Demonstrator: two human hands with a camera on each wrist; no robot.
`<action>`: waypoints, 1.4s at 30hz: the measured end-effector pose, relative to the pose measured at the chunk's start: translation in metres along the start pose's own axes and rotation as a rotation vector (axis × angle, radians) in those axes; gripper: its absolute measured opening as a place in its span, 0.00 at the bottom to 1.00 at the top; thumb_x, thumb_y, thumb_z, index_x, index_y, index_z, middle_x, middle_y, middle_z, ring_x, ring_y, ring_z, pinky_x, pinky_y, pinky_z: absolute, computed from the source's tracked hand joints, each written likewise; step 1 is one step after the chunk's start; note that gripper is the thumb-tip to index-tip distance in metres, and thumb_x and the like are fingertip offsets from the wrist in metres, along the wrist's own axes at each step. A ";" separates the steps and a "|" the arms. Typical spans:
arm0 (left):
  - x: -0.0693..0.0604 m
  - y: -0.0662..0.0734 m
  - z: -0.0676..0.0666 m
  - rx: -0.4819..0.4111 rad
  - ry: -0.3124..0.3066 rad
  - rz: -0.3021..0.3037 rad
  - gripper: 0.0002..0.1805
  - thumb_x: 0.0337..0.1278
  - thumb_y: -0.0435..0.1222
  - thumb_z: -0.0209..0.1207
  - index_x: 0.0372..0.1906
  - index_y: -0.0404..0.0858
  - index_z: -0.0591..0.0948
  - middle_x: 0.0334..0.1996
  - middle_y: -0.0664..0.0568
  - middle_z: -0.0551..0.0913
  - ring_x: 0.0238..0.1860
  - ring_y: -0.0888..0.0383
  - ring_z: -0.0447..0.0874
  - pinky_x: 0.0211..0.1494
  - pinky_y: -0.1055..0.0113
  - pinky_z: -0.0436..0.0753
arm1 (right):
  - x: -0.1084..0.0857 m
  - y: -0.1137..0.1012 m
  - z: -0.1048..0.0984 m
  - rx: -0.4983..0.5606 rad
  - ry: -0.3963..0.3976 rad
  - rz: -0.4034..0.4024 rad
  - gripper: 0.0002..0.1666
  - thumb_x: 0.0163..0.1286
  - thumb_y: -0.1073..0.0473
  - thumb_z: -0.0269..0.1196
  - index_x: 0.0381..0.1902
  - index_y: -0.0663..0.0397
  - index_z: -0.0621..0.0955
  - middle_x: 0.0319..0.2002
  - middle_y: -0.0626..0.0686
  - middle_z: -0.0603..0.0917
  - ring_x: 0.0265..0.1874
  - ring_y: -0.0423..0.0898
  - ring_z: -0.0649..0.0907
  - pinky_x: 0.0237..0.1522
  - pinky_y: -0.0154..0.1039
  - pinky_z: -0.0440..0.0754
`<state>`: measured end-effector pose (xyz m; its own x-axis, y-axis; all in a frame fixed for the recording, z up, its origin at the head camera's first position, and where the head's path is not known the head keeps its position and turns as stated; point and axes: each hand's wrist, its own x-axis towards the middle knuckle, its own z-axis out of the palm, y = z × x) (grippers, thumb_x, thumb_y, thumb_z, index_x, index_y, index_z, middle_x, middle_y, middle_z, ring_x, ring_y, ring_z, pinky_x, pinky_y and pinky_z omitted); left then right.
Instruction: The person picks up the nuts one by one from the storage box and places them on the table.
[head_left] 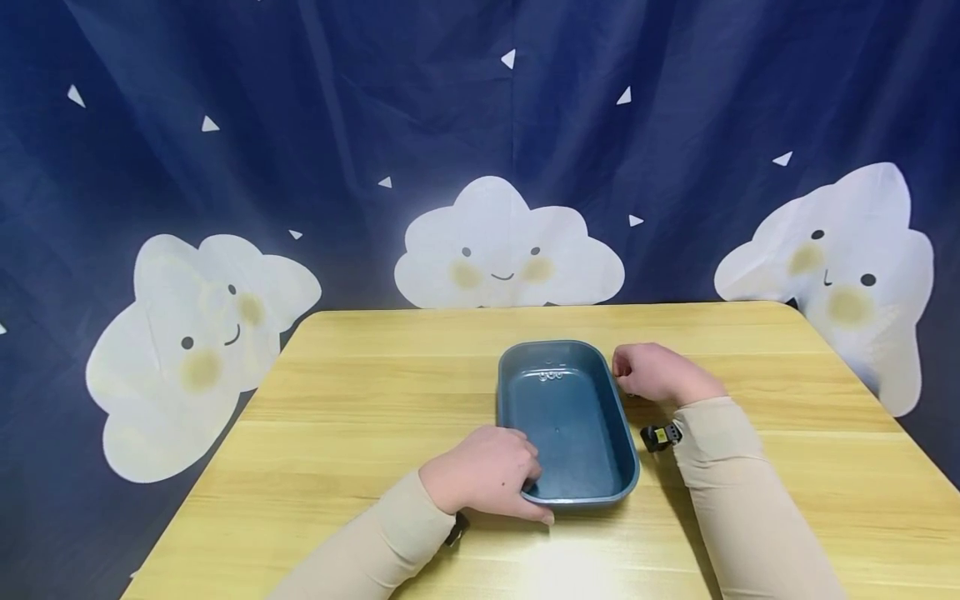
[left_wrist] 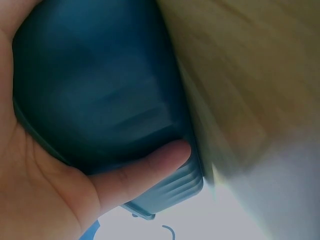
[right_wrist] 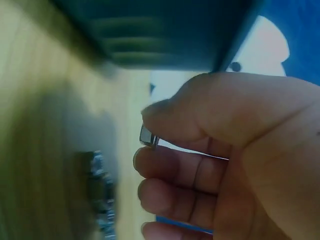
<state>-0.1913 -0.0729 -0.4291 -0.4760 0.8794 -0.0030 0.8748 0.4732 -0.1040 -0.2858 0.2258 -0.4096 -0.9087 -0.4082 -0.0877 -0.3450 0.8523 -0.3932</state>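
A dark teal plastic bin (head_left: pixel 577 454) lies on the wooden table. My left hand (head_left: pixel 491 471) grips its near left corner, fingers over the rim and thumb (left_wrist: pixel 145 172) along the outer wall. Just past the bin's far right side, my right hand (head_left: pixel 663 372) pinches a small shiny, metal-looking piece (right_wrist: pixel 147 136) between thumb and index finger. More shiny pieces (right_wrist: pixel 106 195) lie in a row on the table beside that hand; blur hides their exact kind. Inside the bin, several small shiny pieces (head_left: pixel 551 376) sit near the far end.
The light wooden table (head_left: pixel 375 400) spreads out around the bin on both sides. Behind it hangs a dark blue curtain (head_left: pixel 420 100) with white smiling clouds. A small black device (head_left: pixel 661 437) is strapped at my right wrist.
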 end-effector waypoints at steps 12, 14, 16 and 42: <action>-0.001 0.000 -0.001 -0.007 0.019 0.012 0.31 0.52 0.73 0.58 0.13 0.54 0.70 0.19 0.67 0.65 0.25 0.67 0.65 0.25 0.73 0.65 | 0.008 0.011 0.015 -0.031 -0.031 0.052 0.04 0.61 0.67 0.60 0.33 0.54 0.79 0.30 0.49 0.78 0.31 0.50 0.77 0.37 0.46 0.72; -0.001 0.000 -0.001 -0.003 0.019 0.012 0.31 0.51 0.73 0.58 0.13 0.54 0.70 0.19 0.67 0.65 0.25 0.67 0.65 0.25 0.73 0.66 | 0.009 0.011 0.016 -0.033 -0.038 0.058 0.04 0.61 0.67 0.60 0.34 0.54 0.78 0.30 0.49 0.78 0.32 0.50 0.77 0.37 0.46 0.72; -0.001 0.000 -0.002 -0.001 0.018 0.010 0.32 0.51 0.73 0.58 0.13 0.54 0.69 0.19 0.67 0.65 0.25 0.67 0.65 0.25 0.73 0.66 | 0.010 0.010 0.017 -0.034 -0.043 0.062 0.03 0.62 0.66 0.61 0.33 0.54 0.78 0.30 0.49 0.78 0.32 0.50 0.77 0.37 0.46 0.73; 0.000 0.000 -0.001 -0.001 0.018 0.011 0.30 0.52 0.73 0.58 0.14 0.54 0.71 0.19 0.67 0.65 0.25 0.67 0.66 0.26 0.73 0.67 | -0.006 -0.016 -0.012 0.035 0.105 -0.055 0.04 0.66 0.64 0.59 0.31 0.49 0.78 0.23 0.46 0.75 0.24 0.45 0.75 0.29 0.43 0.72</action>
<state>-0.1914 -0.0729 -0.4286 -0.4647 0.8854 0.0135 0.8800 0.4635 -0.1034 -0.2776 0.2186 -0.3920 -0.9088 -0.4162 0.0309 -0.3886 0.8167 -0.4266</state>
